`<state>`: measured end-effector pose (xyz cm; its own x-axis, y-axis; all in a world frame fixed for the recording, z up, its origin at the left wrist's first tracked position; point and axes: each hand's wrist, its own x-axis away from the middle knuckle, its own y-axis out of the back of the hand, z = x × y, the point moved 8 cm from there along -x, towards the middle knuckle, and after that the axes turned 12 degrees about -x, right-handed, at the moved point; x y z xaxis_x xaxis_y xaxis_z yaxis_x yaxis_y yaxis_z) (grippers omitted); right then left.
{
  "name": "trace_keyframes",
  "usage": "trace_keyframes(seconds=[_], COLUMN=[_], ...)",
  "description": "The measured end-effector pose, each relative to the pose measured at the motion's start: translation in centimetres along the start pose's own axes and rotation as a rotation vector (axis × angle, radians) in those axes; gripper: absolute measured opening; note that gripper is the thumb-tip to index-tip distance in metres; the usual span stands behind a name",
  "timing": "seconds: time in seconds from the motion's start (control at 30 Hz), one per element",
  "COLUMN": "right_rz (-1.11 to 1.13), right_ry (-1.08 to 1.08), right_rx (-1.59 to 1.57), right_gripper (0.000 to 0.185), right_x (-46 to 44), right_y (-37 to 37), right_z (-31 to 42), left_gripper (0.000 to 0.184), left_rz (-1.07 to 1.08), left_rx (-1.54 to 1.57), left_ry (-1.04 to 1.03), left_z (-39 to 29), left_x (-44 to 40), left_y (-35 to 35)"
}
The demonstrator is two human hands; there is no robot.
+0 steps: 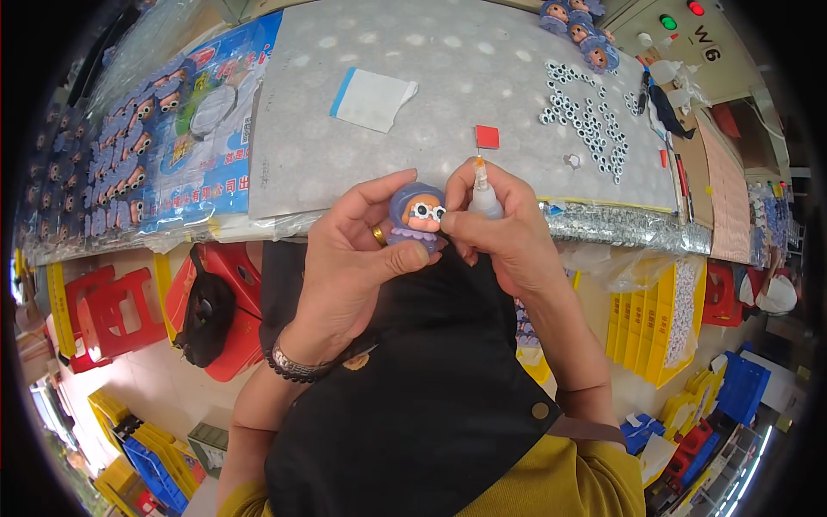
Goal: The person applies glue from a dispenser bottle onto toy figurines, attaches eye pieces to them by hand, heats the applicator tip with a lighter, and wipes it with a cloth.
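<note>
My left hand (pixel 355 241) is wrapped round a small doll figure (pixel 413 200) with a purple hood, frilled collar and big black-and-white eyes. The doll is upright, its face turned toward my right hand. In my right hand (pixel 510 231) is a small translucent needle-tipped bottle (pixel 485 205), its orange-based needle pointing away from me. The thumb and a fingertip of that hand meet at the doll's eye on the right side. Beyond the needle lies a red square (pixel 488 137) on the grey work surface (pixel 301 164). Many loose doll eyes (pixel 594 121) are spread at the right.
Rows of purple dolls (pixel 129 155) lie at the left by a blue printed sheet (pixel 202 121). More dolls (pixel 586 36) sit at the back right. A white paper piece (pixel 372 99) is near the middle. Red stools (pixel 121 314) and yellow crates (pixel 650 323) stand below the table.
</note>
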<state>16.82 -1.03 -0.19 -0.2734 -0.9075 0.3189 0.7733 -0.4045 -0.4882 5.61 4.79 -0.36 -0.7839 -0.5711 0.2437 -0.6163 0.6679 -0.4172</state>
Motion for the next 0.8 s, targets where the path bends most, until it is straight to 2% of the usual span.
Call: trace_keyframes(seconds=[0.1, 0.4, 0.5, 0.8], right_rz=[-0.044, -0.019, -0.035, -0.016], right_ry=[0.088, 0.089, 0.184, 0.274], right_rx=[0.141, 0.069, 0.160, 0.223], right_gripper=[0.014, 0.015, 0.015, 0.015], right_x=[0.07, 0.07, 0.17, 0.25], right_y=[0.10, -0.03, -0.06, -0.25], right_z=[0.67, 0.33, 0.66, 0.81], left_gripper=[0.062, 0.064, 0.067, 0.069], left_rz=[0.003, -0.006, -0.022, -0.035], left_rx=[-0.012, -0.091, -0.110, -0.139], left_ry=[-0.057, -0.197, -0.202, -0.228], left_z=[0.10, -0.56, -0.35, -0.43], left_x=[-0.31, -0.27, -0.23, -0.16], left_y=[0.17, 0.38, 0.49, 0.75])
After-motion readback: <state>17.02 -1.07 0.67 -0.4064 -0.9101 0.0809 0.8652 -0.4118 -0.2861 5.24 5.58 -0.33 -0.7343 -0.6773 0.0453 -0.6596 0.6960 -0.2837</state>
